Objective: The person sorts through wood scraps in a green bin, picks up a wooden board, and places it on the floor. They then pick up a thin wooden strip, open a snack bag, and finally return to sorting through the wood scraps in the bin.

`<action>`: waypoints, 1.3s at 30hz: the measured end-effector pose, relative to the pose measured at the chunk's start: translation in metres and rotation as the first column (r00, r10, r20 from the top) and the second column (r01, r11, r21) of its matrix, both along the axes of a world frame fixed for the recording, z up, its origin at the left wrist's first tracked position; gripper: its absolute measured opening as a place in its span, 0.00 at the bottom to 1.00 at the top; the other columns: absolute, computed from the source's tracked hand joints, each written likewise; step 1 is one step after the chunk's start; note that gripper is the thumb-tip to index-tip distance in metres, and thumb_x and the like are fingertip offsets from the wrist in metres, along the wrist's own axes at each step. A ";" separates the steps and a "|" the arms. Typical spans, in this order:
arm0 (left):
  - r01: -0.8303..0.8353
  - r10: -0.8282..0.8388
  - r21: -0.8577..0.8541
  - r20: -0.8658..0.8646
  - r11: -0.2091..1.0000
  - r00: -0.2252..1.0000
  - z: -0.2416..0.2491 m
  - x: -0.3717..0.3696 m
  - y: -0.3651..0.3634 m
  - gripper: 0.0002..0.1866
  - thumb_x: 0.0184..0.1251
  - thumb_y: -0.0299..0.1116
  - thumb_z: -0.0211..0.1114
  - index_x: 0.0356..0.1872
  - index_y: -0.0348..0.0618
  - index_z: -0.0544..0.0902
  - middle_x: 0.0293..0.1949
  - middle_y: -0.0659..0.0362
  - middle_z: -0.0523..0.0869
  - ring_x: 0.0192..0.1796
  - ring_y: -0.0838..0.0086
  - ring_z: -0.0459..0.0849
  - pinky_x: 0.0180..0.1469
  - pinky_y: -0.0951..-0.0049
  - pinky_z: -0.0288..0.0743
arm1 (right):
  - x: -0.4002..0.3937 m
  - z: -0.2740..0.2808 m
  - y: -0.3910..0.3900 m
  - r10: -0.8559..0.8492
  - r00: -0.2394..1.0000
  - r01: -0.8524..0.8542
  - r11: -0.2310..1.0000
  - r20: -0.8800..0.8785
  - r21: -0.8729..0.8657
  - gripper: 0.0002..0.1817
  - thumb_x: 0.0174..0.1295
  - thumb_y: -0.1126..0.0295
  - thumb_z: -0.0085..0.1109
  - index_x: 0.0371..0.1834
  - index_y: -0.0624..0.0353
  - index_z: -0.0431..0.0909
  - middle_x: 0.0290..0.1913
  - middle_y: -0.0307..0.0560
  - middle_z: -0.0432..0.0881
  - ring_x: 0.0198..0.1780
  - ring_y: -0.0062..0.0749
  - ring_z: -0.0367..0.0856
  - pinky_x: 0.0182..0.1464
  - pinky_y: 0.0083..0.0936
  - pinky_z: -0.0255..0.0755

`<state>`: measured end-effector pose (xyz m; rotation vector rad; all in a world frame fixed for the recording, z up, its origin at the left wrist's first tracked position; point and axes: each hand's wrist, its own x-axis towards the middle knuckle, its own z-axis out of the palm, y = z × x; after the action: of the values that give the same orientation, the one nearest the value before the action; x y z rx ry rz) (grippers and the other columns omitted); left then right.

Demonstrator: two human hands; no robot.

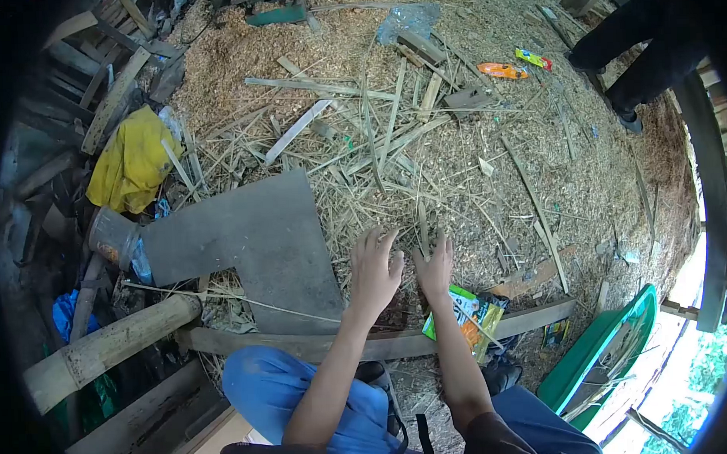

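Observation:
My left hand hovers over the litter of wood strips, its fingers apart and slightly curled, with nothing in it. Just to its right, my right hand reaches down toward the strips, thumb and fingers apart. A thin wood strip stands out between its thumb and fingertips in this view. Around both hands lies a heap of shavings and thin slivers. Below my right wrist are colourful plastic packets, partly covered by the forearm.
A dark flat board lies left of my hands. A wooden beam crosses before my knees. Beside it are a bamboo pole and a yellow cloth. At right are a green container and another person's legs.

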<state>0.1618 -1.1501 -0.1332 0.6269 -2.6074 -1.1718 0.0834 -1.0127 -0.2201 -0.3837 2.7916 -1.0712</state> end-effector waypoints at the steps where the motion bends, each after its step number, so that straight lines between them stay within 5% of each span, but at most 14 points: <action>1: 0.000 0.000 -0.013 0.026 1.000 1.000 0.000 -0.001 0.001 0.24 0.72 0.33 0.65 0.67 0.40 0.78 0.66 0.42 0.77 0.72 0.45 0.71 0.75 0.45 0.62 | -0.004 -0.001 -0.005 0.001 1.000 -0.001 1.000 0.000 0.000 0.36 0.56 0.74 0.66 0.70 0.69 0.68 0.56 0.69 0.77 0.57 0.67 0.76 0.61 0.58 0.69; 3: 0.002 0.000 -0.027 0.051 1.000 0.999 0.001 -0.004 0.001 0.24 0.71 0.33 0.65 0.67 0.40 0.78 0.67 0.42 0.76 0.73 0.45 0.69 0.76 0.45 0.61 | -0.007 0.000 -0.015 0.075 0.994 -0.086 0.986 0.084 0.140 0.35 0.58 0.74 0.65 0.71 0.73 0.66 0.55 0.71 0.78 0.55 0.66 0.78 0.58 0.57 0.71; 7: -0.030 0.029 -0.021 -0.008 0.999 1.000 0.003 -0.008 0.005 0.24 0.72 0.35 0.66 0.67 0.42 0.78 0.67 0.41 0.76 0.73 0.43 0.69 0.75 0.44 0.62 | 0.003 0.022 -0.025 0.089 0.995 -0.089 0.996 0.037 -0.002 0.24 0.63 0.76 0.60 0.64 0.65 0.75 0.52 0.70 0.77 0.48 0.68 0.81 0.50 0.55 0.77; 11: -0.082 0.082 -0.011 -0.036 0.997 0.996 0.005 -0.011 -0.005 0.24 0.73 0.34 0.65 0.68 0.41 0.77 0.69 0.41 0.75 0.74 0.43 0.68 0.76 0.44 0.60 | 0.000 0.057 -0.032 0.108 0.992 -0.111 0.993 0.058 0.050 0.22 0.66 0.75 0.58 0.65 0.61 0.77 0.55 0.69 0.74 0.44 0.69 0.82 0.45 0.56 0.78; 13: -0.123 0.122 -0.045 -0.024 0.991 0.992 0.011 -0.009 -0.015 0.25 0.73 0.33 0.64 0.69 0.40 0.76 0.70 0.40 0.74 0.74 0.43 0.68 0.76 0.43 0.60 | -0.016 0.062 -0.045 0.162 0.978 -0.168 0.985 0.129 0.030 0.24 0.67 0.74 0.59 0.67 0.60 0.75 0.57 0.69 0.73 0.51 0.67 0.81 0.51 0.55 0.78; 15: -0.161 0.160 -0.080 -0.020 0.984 0.987 0.015 -0.005 -0.027 0.26 0.73 0.32 0.64 0.70 0.40 0.75 0.71 0.40 0.74 0.74 0.42 0.68 0.76 0.43 0.60 | -0.033 0.065 -0.065 0.385 0.922 -0.384 0.923 -0.054 0.018 0.30 0.65 0.76 0.60 0.73 0.58 0.70 0.64 0.69 0.69 0.60 0.65 0.75 0.59 0.52 0.76; 19: -0.363 0.369 -0.163 0.008 0.917 0.929 0.017 0.013 -0.050 0.32 0.72 0.33 0.63 0.76 0.41 0.68 0.74 0.39 0.68 0.77 0.44 0.63 0.79 0.43 0.54 | -0.050 0.050 -0.120 0.631 0.763 -0.570 0.760 -0.144 0.311 0.45 0.54 0.77 0.71 0.78 0.51 0.64 0.75 0.65 0.63 0.66 0.61 0.71 0.65 0.50 0.72; 23: -0.474 0.488 -0.167 0.054 0.865 0.871 0.022 0.019 -0.068 0.33 0.74 0.32 0.62 0.78 0.42 0.66 0.77 0.39 0.65 0.79 0.43 0.60 0.79 0.43 0.51 | -0.049 0.025 -0.151 0.785 0.616 -0.699 0.585 -0.070 0.412 0.40 0.55 0.71 0.72 0.75 0.35 0.72 0.82 0.53 0.57 0.67 0.50 0.72 0.64 0.45 0.70; 27: -0.478 0.493 -0.160 0.067 0.864 0.868 0.020 0.026 -0.073 0.32 0.74 0.31 0.62 0.78 0.43 0.67 0.78 0.39 0.64 0.80 0.44 0.58 0.80 0.43 0.49 | -0.059 0.017 -0.146 0.825 0.555 -0.707 0.535 -0.108 0.463 0.28 0.56 0.65 0.72 0.63 0.35 0.81 0.71 0.48 0.73 0.66 0.42 0.73 0.62 0.40 0.69; 28: -0.479 0.494 -0.157 0.072 0.864 0.867 0.017 0.027 -0.073 0.32 0.74 0.31 0.62 0.78 0.43 0.67 0.78 0.39 0.64 0.80 0.44 0.58 0.80 0.43 0.49 | -0.058 0.023 -0.143 0.795 0.594 -0.696 0.583 -0.120 0.419 0.25 0.54 0.62 0.73 0.59 0.38 0.83 0.59 0.45 0.79 0.65 0.41 0.73 0.63 0.41 0.68; 31: -0.482 0.496 -0.145 0.083 0.864 0.864 0.014 0.027 -0.076 0.31 0.74 0.31 0.62 0.77 0.44 0.68 0.78 0.40 0.63 0.80 0.43 0.57 0.80 0.43 0.50 | -0.062 0.043 -0.133 0.768 0.636 -0.681 0.604 -0.072 0.414 0.25 0.53 0.60 0.74 0.57 0.41 0.84 0.55 0.45 0.78 0.65 0.41 0.73 0.64 0.42 0.67; 35: -0.469 0.482 -0.138 0.088 0.873 0.872 0.015 0.023 -0.074 0.29 0.75 0.31 0.61 0.76 0.43 0.70 0.77 0.38 0.64 0.80 0.43 0.57 0.80 0.42 0.51 | -0.056 0.030 -0.108 0.686 0.725 -0.635 0.701 -0.062 0.324 0.39 0.52 0.58 0.77 0.71 0.38 0.73 0.64 0.50 0.74 0.66 0.51 0.72 0.66 0.49 0.66; 36: -0.456 0.468 -0.130 0.075 0.880 0.881 0.015 0.021 -0.072 0.29 0.75 0.31 0.60 0.75 0.41 0.70 0.77 0.36 0.64 0.80 0.43 0.58 0.79 0.42 0.52 | -0.054 0.032 -0.102 0.682 0.731 -0.640 0.702 -0.034 0.313 0.50 0.51 0.55 0.80 0.79 0.43 0.63 0.69 0.54 0.71 0.69 0.53 0.71 0.68 0.53 0.66; 39: -0.446 0.455 -0.118 0.054 0.887 0.889 0.012 0.016 -0.069 0.30 0.75 0.31 0.60 0.77 0.39 0.67 0.77 0.36 0.63 0.79 0.42 0.58 0.79 0.43 0.53 | -0.031 0.013 -0.106 0.466 0.885 -0.464 0.875 0.025 0.135 0.56 0.50 0.54 0.81 0.82 0.53 0.59 0.71 0.59 0.69 0.71 0.56 0.69 0.69 0.54 0.65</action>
<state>0.1776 -1.2186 -0.1207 1.2000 -2.3700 -0.8722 0.0527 -1.1187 -0.2071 -0.9819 2.5518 -0.7586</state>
